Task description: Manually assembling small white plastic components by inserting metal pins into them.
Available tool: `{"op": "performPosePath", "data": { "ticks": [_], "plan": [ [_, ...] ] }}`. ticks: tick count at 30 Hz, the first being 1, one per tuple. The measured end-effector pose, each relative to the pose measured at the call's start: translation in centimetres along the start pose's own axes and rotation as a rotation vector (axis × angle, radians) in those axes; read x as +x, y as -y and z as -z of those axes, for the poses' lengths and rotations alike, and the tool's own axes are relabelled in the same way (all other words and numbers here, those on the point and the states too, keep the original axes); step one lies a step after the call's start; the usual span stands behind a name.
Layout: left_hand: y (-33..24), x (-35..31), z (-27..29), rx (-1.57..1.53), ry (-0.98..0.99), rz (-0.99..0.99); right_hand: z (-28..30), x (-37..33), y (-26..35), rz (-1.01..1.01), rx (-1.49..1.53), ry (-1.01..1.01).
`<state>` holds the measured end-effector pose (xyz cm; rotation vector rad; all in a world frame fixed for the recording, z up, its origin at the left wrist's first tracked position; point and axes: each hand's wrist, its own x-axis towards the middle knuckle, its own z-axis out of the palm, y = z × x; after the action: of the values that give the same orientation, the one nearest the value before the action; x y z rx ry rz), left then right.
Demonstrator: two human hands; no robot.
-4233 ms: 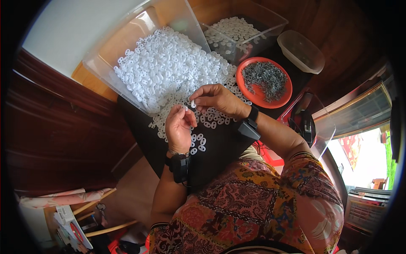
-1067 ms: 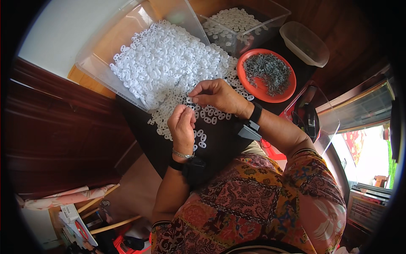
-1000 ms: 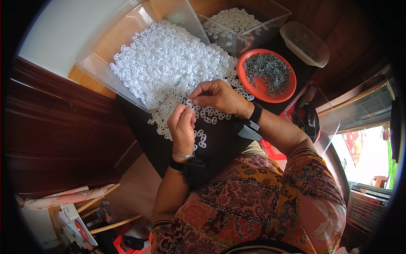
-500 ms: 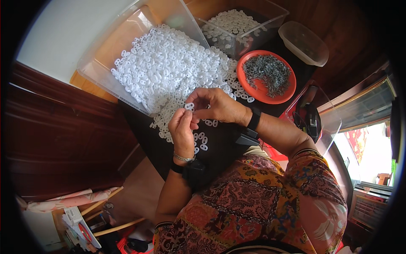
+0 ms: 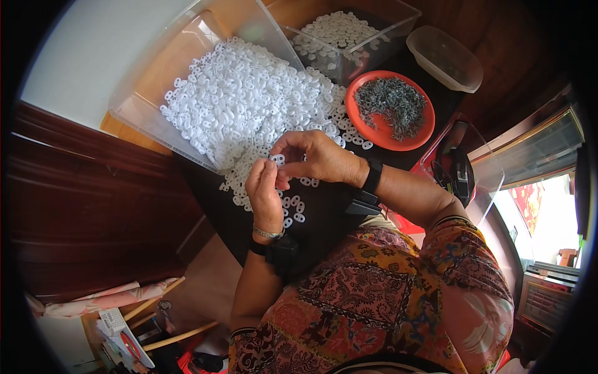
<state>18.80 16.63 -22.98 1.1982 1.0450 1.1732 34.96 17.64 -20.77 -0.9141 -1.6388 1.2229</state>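
Observation:
My left hand [image 5: 265,190] and my right hand [image 5: 314,157] meet over a dark tabletop [image 5: 324,218], fingertips pinched together on one small white plastic piece [image 5: 278,160]. Many identical white pieces [image 5: 243,103] spill out of a tipped clear plastic bin [image 5: 156,68] onto the table just beyond my hands. A few loose white pieces [image 5: 291,209] lie under my wrists. A red round plate [image 5: 364,128] holding small grey metal parts [image 5: 392,106] sits to the right of my right hand.
A second clear bin [image 5: 380,28] with white pieces stands at the back, an empty clear tub [image 5: 445,59] to its right. A clear container [image 5: 473,168] with dark items sits at the right. Dark wooden panelling [image 5: 93,206] runs along the left; papers and sticks [image 5: 124,311] lie lower left.
Both hands stay pinched together at the pile's edge; only the fingers shifted slightly while working a small white piece. The view drifted a little.

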Motion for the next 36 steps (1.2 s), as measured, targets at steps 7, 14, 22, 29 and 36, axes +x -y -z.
{"op": "performPosePath", "data": {
  "ticks": [7, 14, 22, 29, 36],
  "plan": [
    [-0.6, 0.0, 0.4, -0.005, 0.108, -0.099, 0.5, 0.0, -0.3, 0.027, 0.144, -0.018],
    [-0.9, -0.1, 0.5, 0.011, 0.181, -0.289, 0.8, -0.4, 0.6, 0.006, 0.34, 0.031],
    [-0.2, -0.4, 0.1, 0.398, 0.092, -0.623, 1.3, -0.9, 1.4, 0.007, 0.418, 0.062],
    [-0.1, -0.5, 0.2, 0.422, 0.08, -0.707, 1.5, -1.1, 1.6, 0.033, 0.351, 0.082],
    [-0.2, -0.6, 0.1, 0.506, 0.021, -0.79, 1.3, -1.2, 1.8, 0.043, 0.362, 0.119]
  ]
}}
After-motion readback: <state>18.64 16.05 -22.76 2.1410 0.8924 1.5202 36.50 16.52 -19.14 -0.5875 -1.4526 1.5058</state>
